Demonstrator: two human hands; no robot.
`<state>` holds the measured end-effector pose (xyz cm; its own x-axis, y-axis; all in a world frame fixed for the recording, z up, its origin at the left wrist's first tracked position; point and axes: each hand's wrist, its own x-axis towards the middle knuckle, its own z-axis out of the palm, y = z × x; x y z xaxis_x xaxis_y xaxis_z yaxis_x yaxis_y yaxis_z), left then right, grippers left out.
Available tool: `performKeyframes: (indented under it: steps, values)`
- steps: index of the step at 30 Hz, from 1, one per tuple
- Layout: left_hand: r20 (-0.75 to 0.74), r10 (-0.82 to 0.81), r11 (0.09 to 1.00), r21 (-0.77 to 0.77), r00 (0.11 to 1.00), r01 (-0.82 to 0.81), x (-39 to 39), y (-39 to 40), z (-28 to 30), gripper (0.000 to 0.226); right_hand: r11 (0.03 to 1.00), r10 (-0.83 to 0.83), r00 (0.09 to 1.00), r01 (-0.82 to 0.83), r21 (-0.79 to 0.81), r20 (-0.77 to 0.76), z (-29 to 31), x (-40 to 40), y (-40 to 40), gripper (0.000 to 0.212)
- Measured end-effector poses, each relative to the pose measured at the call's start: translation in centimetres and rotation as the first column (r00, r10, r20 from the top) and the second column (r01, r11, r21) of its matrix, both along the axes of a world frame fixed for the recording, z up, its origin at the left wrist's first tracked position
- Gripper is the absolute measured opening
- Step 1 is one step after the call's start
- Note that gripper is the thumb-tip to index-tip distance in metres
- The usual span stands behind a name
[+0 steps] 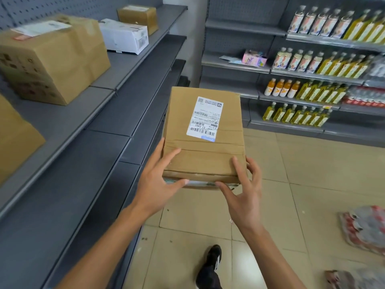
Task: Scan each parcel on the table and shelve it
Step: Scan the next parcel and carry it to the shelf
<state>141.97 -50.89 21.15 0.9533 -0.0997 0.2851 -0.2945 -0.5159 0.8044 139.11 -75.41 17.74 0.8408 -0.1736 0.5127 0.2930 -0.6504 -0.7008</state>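
While the parcel [203, 134] is carried flat in the air between the grey shelving [87, 113] on the left and the tiled floor on the right, both hands have it only by its near end. The left hand [158, 180] pinches the near left corner, thumb on top and fingers spread along the front edge; the right hand [243, 184] does the same at the near right corner, fingers partly curled under the edge. The far end, with the shipping label [205, 118] facing up, hangs unsupported, so I judge the box could tip forward and slip out, since most of its weight lies beyond the grip. It also hangs just beside the shelf edges, and swinging it left could knock a corner against one. No table or scanner is in view, so I cannot tell whether this one has been scanned.

Counting from the left: four parcels sit on the upper grey shelf, namely a brown box cut off at the frame edge [14, 138], a large brown box [54, 59], a white box [125, 36] and a small brown box [138, 16]. One parcel is in hand. Further right stand four tiers of bottles [312, 88], too blurred to count, and one shoe [210, 268] shows below
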Motion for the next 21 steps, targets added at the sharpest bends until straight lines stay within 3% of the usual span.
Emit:
performKeyframes:
  steps: [12,21]
  values:
    - [0.047,0.041,0.999,0.011,0.998,-0.042,15.7,-8.7,1.4,0.084,0.999,0.035,0.999,-0.036,0.014,0.033,1.4,17.0,-8.6,0.076]
    - [0.045,0.115,0.993,0.009,0.992,-0.115,25.1,-10.5,1.3,0.084,0.995,0.099,0.994,-0.1,0.015,0.054,1.2,28.2,-10.4,0.074]
